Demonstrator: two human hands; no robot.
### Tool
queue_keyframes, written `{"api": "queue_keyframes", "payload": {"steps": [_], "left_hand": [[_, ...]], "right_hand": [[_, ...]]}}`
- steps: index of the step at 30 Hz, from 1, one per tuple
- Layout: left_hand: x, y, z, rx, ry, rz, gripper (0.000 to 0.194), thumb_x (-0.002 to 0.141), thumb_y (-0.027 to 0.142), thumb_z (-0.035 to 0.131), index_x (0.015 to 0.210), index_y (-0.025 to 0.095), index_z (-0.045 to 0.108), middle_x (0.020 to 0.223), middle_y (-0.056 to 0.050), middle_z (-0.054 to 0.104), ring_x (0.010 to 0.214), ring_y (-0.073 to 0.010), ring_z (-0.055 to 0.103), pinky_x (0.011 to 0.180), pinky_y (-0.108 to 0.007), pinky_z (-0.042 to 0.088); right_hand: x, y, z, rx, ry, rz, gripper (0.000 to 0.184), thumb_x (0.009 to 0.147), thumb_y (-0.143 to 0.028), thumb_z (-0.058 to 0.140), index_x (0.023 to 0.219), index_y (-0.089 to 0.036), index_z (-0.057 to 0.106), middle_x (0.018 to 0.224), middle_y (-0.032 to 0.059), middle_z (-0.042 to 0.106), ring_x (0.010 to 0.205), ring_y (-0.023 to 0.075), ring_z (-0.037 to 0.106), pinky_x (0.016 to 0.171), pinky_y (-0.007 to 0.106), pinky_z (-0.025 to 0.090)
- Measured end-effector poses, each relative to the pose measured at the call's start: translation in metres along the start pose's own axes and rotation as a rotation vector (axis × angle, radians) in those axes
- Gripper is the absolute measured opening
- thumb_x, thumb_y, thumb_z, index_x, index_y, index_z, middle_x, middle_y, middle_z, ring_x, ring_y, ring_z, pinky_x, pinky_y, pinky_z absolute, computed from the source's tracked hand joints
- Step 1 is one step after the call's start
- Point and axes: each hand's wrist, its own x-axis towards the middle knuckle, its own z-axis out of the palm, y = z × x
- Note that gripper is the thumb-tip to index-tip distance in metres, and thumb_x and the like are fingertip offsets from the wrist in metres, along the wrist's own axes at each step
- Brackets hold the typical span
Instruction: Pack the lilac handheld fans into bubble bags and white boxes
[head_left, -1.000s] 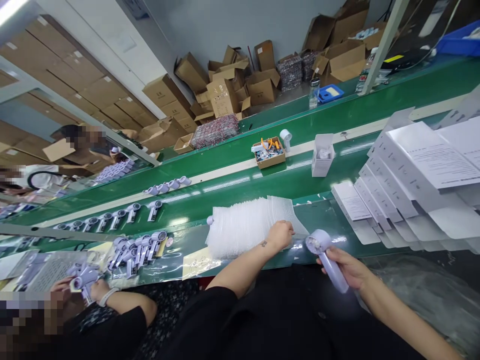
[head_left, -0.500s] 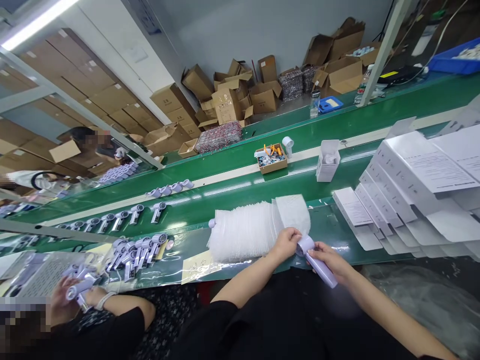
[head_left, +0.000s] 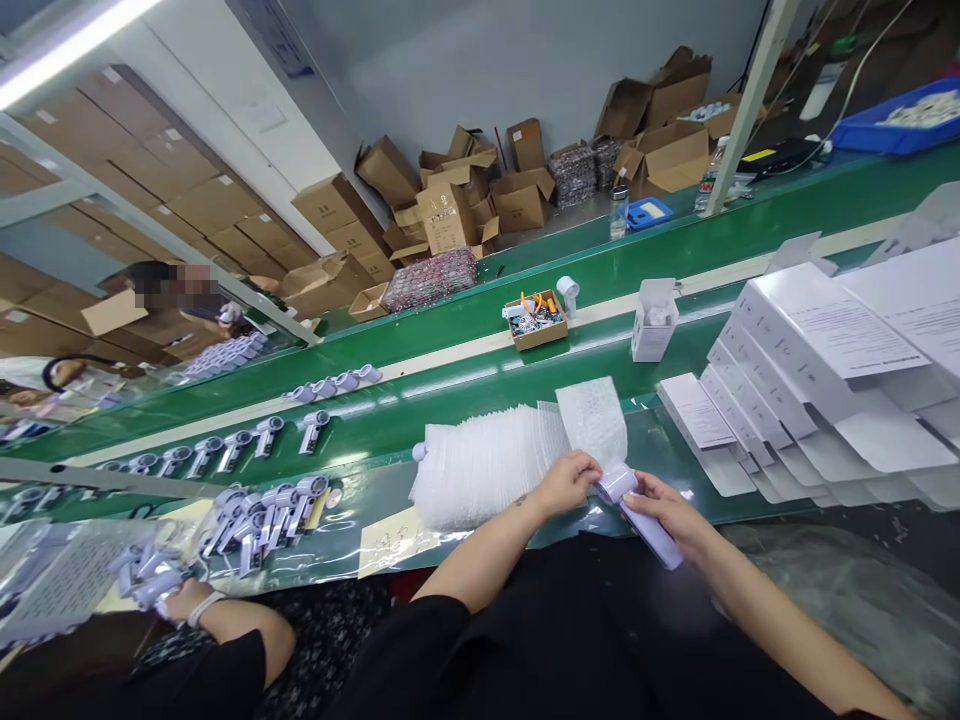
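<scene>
My right hand (head_left: 667, 510) is wrapped round the handle of a lavender handheld fan (head_left: 651, 535), its round head pointing up and left. At the head, the fingers of my left hand (head_left: 574, 482) are pinched together; whether they grip the fan's rim or something thin beside it I cannot make out. Just beyond, a translucent bubble-wrap bag (head_left: 594, 415) lies turned at the right end of a long row of bubble-wrap bags (head_left: 480, 465). Another lavender piece (head_left: 420, 452) shows at the row's left end.
White boxes (head_left: 787, 360) are stacked at right; one stands open (head_left: 655, 325) nearby. A small carton of parts (head_left: 536, 325) sits across the green bench (head_left: 450, 375). More fans (head_left: 262, 510) lie at left beside a co-worker's hand (head_left: 187, 598). A paper note (head_left: 394, 543) lies in front.
The fan has shifted slightly right in my hands. The end bubble-wrap bag has turned and moved a little. The co-worker's fan has been lowered toward the others.
</scene>
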Motion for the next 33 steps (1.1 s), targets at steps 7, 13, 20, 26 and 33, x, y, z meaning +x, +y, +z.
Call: {"api": "queue_keyframes", "payload": {"steps": [7,13,20,26,33], "left_hand": [[-0.028,0.015,0.02,0.415,-0.135,0.17,0.015,0.084,0.019,0.045,0.088,0.016,0.059,0.086,-0.007,0.059,0.082,-0.0177,0.056,0.074,-0.029,0.045],[-0.012,0.005,0.022,0.641,-0.061,0.239,0.024,0.091,0.021,0.034,0.101,0.015,0.054,0.088,-0.009,0.056,0.085,-0.0197,0.055,0.074,-0.031,0.046],[0.004,0.001,0.026,0.465,0.107,-0.034,0.017,0.085,0.02,0.042,0.095,0.017,0.056,0.092,-0.006,0.057,0.089,-0.0168,0.054,0.08,-0.028,0.045],[-0.003,0.024,0.032,0.256,-0.151,0.096,0.01,0.079,0.021,0.048,0.082,0.017,0.058,0.083,-0.004,0.062,0.081,-0.0166,0.057,0.076,-0.028,0.045],[0.014,0.054,0.012,-0.31,-0.101,-0.525,0.011,0.07,0.019,0.058,0.08,0.015,0.056,0.046,0.006,0.048,0.041,-0.0085,0.047,0.042,-0.018,0.037]], "right_hand": [[0.0,0.008,0.006,0.122,0.112,0.083,0.028,0.067,-0.021,0.07,0.087,-0.022,0.051,0.069,-0.0017,0.064,0.055,0.017,0.062,0.046,0.03,0.052],[0.001,-0.001,0.015,0.412,0.189,0.127,0.032,0.066,-0.017,0.073,0.085,-0.023,0.049,0.066,-0.0004,0.065,0.064,0.0199,0.067,0.054,0.029,0.055],[0.001,-0.001,0.013,0.413,0.213,0.155,0.027,0.07,-0.025,0.071,0.083,-0.021,0.048,0.067,0.002,0.065,0.057,0.0176,0.064,0.052,0.029,0.054],[0.009,0.015,-0.009,0.24,0.33,0.088,0.02,0.071,-0.025,0.065,0.07,-0.022,0.045,0.054,-0.0034,0.055,0.051,0.0136,0.056,0.047,0.024,0.046],[-0.026,-0.046,-0.034,-0.574,0.289,-0.197,0.028,0.068,-0.035,0.066,0.055,-0.022,0.045,0.047,-0.0048,0.046,0.048,0.0128,0.044,0.046,0.024,0.036]]}}
